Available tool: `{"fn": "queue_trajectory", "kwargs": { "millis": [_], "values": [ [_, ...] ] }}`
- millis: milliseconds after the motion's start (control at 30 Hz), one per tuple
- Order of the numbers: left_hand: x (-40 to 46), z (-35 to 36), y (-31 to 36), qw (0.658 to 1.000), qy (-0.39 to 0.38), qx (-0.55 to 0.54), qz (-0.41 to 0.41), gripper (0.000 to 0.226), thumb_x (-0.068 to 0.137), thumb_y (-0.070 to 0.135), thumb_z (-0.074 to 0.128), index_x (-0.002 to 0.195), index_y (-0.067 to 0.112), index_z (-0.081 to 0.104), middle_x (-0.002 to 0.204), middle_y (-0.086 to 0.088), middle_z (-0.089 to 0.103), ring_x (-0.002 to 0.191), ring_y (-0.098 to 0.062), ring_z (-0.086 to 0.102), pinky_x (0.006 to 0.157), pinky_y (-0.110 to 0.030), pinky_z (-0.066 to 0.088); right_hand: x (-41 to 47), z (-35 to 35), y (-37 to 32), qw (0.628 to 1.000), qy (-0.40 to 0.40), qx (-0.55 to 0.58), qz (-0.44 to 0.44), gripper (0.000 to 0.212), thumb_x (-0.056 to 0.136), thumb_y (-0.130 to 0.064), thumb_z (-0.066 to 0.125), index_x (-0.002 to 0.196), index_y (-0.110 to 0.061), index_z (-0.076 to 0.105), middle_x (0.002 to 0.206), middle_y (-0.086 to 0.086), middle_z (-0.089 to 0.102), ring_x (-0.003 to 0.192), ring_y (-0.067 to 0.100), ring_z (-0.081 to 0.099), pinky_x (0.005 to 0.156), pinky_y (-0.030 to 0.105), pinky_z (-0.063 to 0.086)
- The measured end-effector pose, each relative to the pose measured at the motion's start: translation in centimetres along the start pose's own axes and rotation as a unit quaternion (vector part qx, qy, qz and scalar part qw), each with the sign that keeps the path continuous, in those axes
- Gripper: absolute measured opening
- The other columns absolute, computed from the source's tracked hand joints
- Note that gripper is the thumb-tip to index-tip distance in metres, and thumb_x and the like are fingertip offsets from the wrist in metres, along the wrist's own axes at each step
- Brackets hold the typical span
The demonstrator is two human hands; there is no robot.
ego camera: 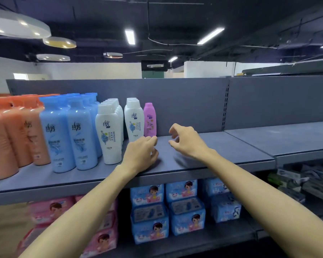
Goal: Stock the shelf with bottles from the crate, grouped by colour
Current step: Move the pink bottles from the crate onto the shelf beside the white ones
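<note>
On the grey shelf [203, 161] stand orange bottles [11, 131] at the far left, then blue bottles [71, 135], then two rows of white bottles [108, 133]. A single pink bottle [150, 120] stands upright at the back, right of the white rows. My left hand [141, 153] hovers over the shelf just in front of the pink bottle, fingers loosely curled, holding nothing. My right hand [186, 140] hangs a little to the right of it, fingers also loosely curled and empty. The crate is out of view.
Bare shelf board stretches to the right of the pink bottle, up to an upright slotted post [226, 107]. Below sit blue packs [168, 207] and pink packs [50, 209]. Dark packages [302, 183] lie on the lower right shelf.
</note>
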State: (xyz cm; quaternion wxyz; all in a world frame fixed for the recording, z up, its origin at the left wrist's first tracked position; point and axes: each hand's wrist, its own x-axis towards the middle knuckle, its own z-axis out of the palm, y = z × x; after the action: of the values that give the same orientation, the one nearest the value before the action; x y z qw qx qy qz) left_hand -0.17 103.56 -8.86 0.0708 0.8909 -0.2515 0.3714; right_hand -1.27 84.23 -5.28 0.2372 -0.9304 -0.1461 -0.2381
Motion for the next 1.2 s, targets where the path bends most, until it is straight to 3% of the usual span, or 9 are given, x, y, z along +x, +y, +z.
{"fn": "queue_trajectory", "kwargs": {
  "millis": [133, 200, 300, 533, 667, 800, 933, 1067, 1200],
  "values": [
    [-5.1, -2.1, 2.2, 0.992, 0.085, -0.058, 0.075, 0.012, 0.080, 0.017, 0.055, 0.091, 0.013, 0.057, 0.077, 0.002, 0.056, 0.072, -0.022, 0.053, 0.048, -0.036, 0.045, -7.4, -0.5, -2.3, 0.998, 0.026, 0.057, -0.029, 0.024, 0.086, -0.026, 0.070, 0.106, -0.018, 0.058, 0.091, -0.005, 0.068, 0.075, 0.009, 0.066, 0.077, 0.031, 0.055],
    [-8.8, -1.7, 3.8, 0.988, 0.088, -0.072, 0.105, 0.016, 0.078, 0.016, 0.055, 0.093, 0.011, 0.059, 0.080, -0.001, 0.056, 0.074, -0.022, 0.052, 0.050, -0.035, 0.043, -12.0, 0.2, -2.8, 0.997, 0.022, 0.059, -0.037, 0.025, 0.087, -0.028, 0.070, 0.107, -0.020, 0.058, 0.089, -0.009, 0.068, 0.077, 0.006, 0.066, 0.075, 0.027, 0.055],
    [-14.5, 1.2, 5.7, 0.991, 0.017, -0.082, 0.101, 0.018, 0.076, 0.020, 0.054, 0.092, 0.012, 0.058, 0.081, -0.001, 0.054, 0.076, -0.022, 0.052, 0.050, -0.035, 0.043, -18.3, 3.1, -1.2, 0.999, 0.000, 0.045, -0.007, 0.026, 0.085, -0.030, 0.070, 0.106, -0.023, 0.057, 0.086, -0.012, 0.067, 0.078, 0.006, 0.066, 0.077, 0.030, 0.055],
    [-24.7, 9.4, 8.9, 0.975, -0.196, -0.099, 0.045, 0.020, 0.079, 0.026, 0.051, 0.096, 0.016, 0.050, 0.086, 0.000, 0.055, 0.081, -0.024, 0.056, 0.050, -0.035, 0.041, -28.9, 12.4, 4.2, 0.977, -0.150, 0.018, 0.152, 0.027, 0.086, -0.030, 0.069, 0.107, -0.023, 0.054, 0.090, -0.009, 0.067, 0.077, 0.007, 0.063, 0.076, 0.032, 0.054],
    [-29.4, 10.9, 11.3, 0.953, -0.282, -0.112, -0.013, 0.023, 0.083, 0.027, 0.046, 0.104, 0.018, 0.050, 0.094, 0.000, 0.056, 0.091, -0.023, 0.054, 0.059, -0.035, 0.040, -33.2, 17.2, 6.2, 0.947, -0.233, -0.005, 0.219, 0.027, 0.082, -0.029, 0.067, 0.103, -0.023, 0.052, 0.086, -0.007, 0.065, 0.085, 0.021, 0.066, 0.075, 0.032, 0.051],
    [-33.9, 12.2, 13.3, 0.924, -0.362, -0.107, -0.050, 0.026, 0.084, 0.029, 0.043, 0.107, 0.018, 0.049, 0.101, 0.000, 0.057, 0.096, -0.023, 0.056, 0.063, -0.035, 0.040, -36.9, 21.6, 7.2, 0.915, -0.315, -0.033, 0.248, 0.029, 0.083, -0.024, 0.061, 0.108, -0.019, 0.049, 0.103, 0.008, 0.068, 0.100, 0.035, 0.065, 0.079, 0.037, 0.050],
    [-36.4, 12.9, 14.5, 0.906, -0.403, -0.105, -0.078, 0.025, 0.086, 0.028, 0.044, 0.108, 0.016, 0.049, 0.102, -0.002, 0.057, 0.096, -0.024, 0.055, 0.065, -0.037, 0.043, -39.4, 24.4, 7.2, 0.876, -0.431, -0.119, 0.180, 0.041, 0.091, -0.014, 0.054, 0.131, -0.012, 0.046, 0.124, 0.014, 0.059, 0.114, 0.035, 0.060, 0.090, 0.039, 0.048],
    [-37.1, 13.6, 15.5, 0.894, -0.429, -0.095, -0.093, 0.021, 0.089, 0.027, 0.044, 0.106, 0.016, 0.046, 0.102, -0.004, 0.056, 0.096, -0.025, 0.054, 0.065, -0.037, 0.039, -41.0, 26.9, 7.5, 0.838, -0.515, -0.158, 0.090, 0.053, 0.085, -0.014, 0.071, 0.132, -0.009, 0.046, 0.130, 0.016, 0.054, 0.115, 0.033, 0.060, 0.091, 0.041, 0.050],
    [-37.6, 14.3, 16.3, 0.884, -0.443, -0.091, -0.119, 0.023, 0.087, 0.027, 0.045, 0.107, 0.016, 0.048, 0.105, -0.004, 0.058, 0.098, -0.025, 0.056, 0.068, -0.037, 0.043, -42.0, 28.3, 8.4, 0.805, -0.558, -0.200, 0.007, 0.043, 0.097, -0.011, 0.053, 0.138, -0.005, 0.043, 0.135, 0.020, 0.055, 0.118, 0.037, 0.059, 0.093, 0.044, 0.048]
  ]
}}
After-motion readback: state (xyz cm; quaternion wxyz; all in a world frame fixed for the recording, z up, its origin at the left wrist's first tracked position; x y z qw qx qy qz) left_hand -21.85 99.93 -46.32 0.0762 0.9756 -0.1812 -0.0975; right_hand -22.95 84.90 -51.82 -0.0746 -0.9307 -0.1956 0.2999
